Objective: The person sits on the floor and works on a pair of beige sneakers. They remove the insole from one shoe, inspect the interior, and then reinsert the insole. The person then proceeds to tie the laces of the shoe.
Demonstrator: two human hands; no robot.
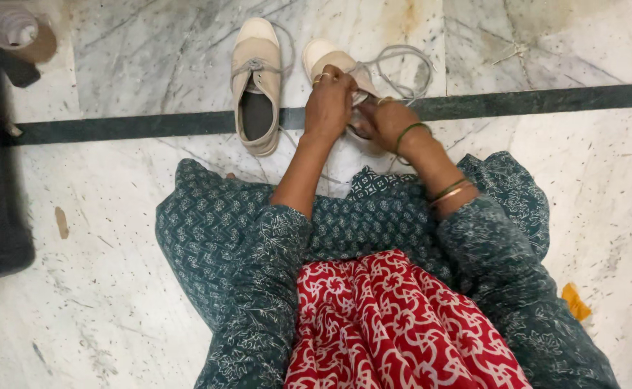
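Sitting on the marble floor [114,302], the person has both hands on the right-hand shoe [325,55], far across the dark floor stripe [546,97]; the left hand [328,104] presses on its top to steady it, fingers curled, while the right hand [382,121] pinches the grey lace [402,72]; the other shoe [256,86] lies just left, unlaced, opening up

I note open marble floor [546,43] right of the laced shoe [327,57]; the second shoe [257,86] blocks its left, loose laces [402,72] trail behind, a cup [10,29] stands well clear.
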